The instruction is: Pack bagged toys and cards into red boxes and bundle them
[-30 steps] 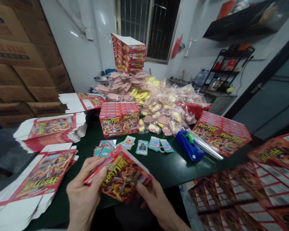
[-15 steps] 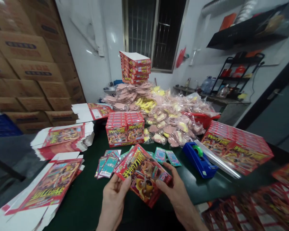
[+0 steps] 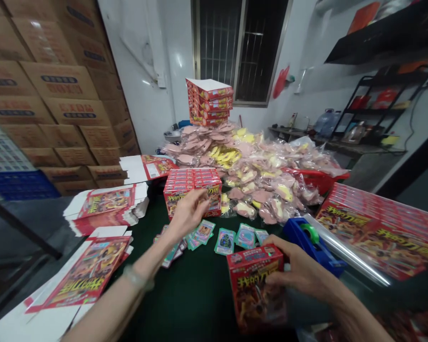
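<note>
Our right hand (image 3: 299,267), fingers closed, gripped an upright red printed cardboard box (image 3: 255,289); our left hand (image 3: 187,213), fingers narrowly curled and holding nothing, stayed just before a stacked block of red cardboard boxes (image 3: 207,178)

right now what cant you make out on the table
All in the head view:
- cards: partly covered by the left hand and forearm
- box: side covered by the right hand, back unseen
- bagged packets: plastic and blur hide what they are
</note>
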Demonstrator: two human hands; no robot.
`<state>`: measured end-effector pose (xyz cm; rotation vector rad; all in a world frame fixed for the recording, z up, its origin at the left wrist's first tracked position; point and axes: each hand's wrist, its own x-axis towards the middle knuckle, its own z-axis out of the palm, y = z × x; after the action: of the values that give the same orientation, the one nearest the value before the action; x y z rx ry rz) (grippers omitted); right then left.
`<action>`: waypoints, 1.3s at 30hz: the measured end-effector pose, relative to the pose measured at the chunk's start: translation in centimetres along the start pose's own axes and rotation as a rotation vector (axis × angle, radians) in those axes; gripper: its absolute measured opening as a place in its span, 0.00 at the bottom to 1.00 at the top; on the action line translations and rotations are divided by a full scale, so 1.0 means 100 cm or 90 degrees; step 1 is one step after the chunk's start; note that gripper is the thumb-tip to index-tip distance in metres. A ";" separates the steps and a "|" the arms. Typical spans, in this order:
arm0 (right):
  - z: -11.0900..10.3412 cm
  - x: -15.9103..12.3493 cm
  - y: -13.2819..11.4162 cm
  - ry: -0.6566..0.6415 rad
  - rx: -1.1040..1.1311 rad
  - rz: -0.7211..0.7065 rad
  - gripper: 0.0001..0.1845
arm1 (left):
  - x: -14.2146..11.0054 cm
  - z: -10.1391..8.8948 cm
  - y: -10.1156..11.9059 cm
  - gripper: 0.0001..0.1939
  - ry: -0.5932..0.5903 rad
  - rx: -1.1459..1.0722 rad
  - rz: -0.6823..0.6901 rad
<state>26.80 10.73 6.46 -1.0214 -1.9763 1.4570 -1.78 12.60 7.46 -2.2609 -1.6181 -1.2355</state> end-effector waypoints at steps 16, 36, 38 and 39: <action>-0.004 0.004 0.057 0.020 0.274 0.068 0.23 | 0.058 0.017 -0.083 0.18 -0.196 0.178 0.113; -0.066 0.057 -0.014 0.421 0.298 -0.269 0.26 | 0.070 0.008 -0.086 0.13 -0.263 0.044 0.134; -0.072 0.088 -0.048 0.437 0.251 -0.410 0.23 | 0.068 0.007 -0.086 0.13 -0.265 0.043 0.147; -0.072 0.105 -0.061 0.427 0.206 -0.463 0.22 | 0.067 0.007 -0.086 0.14 -0.262 0.045 0.151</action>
<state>24.02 22.30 14.00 -0.4632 -1.3394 0.8318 -7.84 21.72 8.29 -2.6929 -1.4107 -0.6801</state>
